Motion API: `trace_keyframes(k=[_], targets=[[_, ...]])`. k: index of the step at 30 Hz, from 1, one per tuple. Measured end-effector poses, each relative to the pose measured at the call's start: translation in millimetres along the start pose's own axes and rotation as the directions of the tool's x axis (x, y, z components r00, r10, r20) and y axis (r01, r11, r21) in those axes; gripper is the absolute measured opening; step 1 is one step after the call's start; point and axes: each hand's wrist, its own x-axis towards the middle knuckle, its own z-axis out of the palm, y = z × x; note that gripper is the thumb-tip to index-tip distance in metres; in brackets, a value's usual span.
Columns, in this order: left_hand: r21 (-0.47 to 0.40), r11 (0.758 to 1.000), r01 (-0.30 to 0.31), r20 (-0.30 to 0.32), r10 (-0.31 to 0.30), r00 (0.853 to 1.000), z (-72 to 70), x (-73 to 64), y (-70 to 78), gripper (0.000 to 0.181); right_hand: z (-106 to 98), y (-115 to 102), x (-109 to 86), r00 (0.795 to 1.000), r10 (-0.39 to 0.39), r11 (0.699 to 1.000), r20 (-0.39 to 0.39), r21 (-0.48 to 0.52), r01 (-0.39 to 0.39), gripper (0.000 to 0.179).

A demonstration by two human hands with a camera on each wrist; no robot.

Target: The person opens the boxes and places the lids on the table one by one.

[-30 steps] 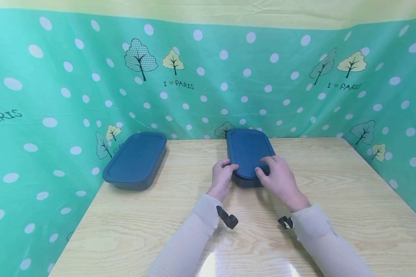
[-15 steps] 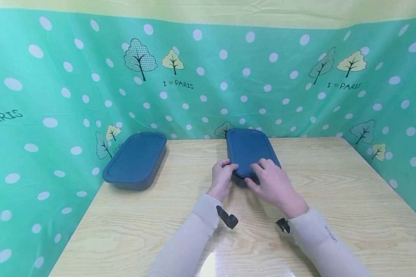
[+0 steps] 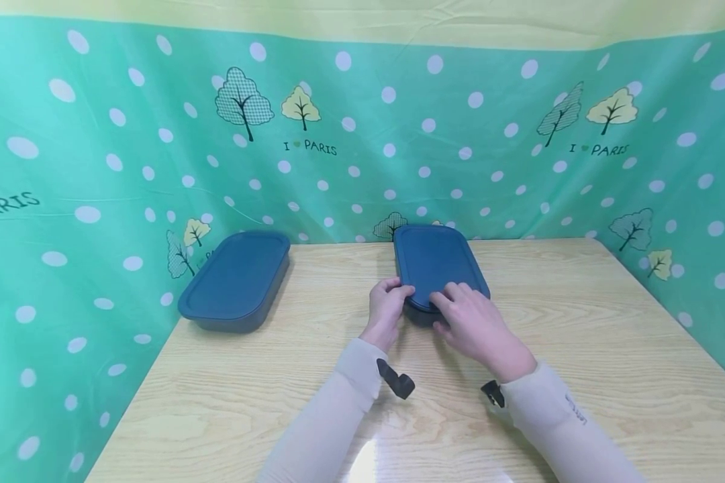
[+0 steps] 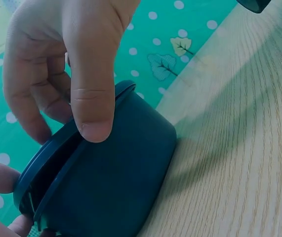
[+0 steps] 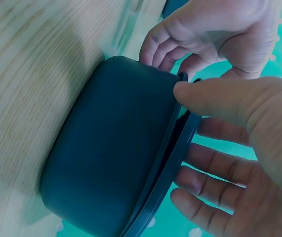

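A dark blue rectangular food container (image 3: 425,315) stands at the back middle with its lid (image 3: 438,258) on top. In the right wrist view, a dark gap shows between lid and box along the front. My left hand (image 3: 387,305) grips the front left corner, thumb on the lid and fingers at the side. Over the front edge, my right hand (image 3: 474,329) pinches lid and box, its thumb (image 4: 95,121) at the box rim and its fingers (image 5: 220,170) on the lid.
A second, matching lidded container (image 3: 238,278) stands at the left of the wooden table (image 3: 314,376). A green dotted curtain (image 3: 338,181) hangs behind and along both sides.
My right hand has moved left and slightly toward me along the container's front edge, and its thumb has slipped lower to the rim. My left hand holds the same corner.
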Motion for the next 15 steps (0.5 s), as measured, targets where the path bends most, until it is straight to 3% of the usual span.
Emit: trace_keyframes(k=[15], targets=[[0.009,1.000,0.000,0.000,0.000,1.000,-0.1,-1.3,1.9,0.041,0.9,-0.5,1.3,1.000,-0.008,0.999,-0.008,-0.032,0.008,0.028]])
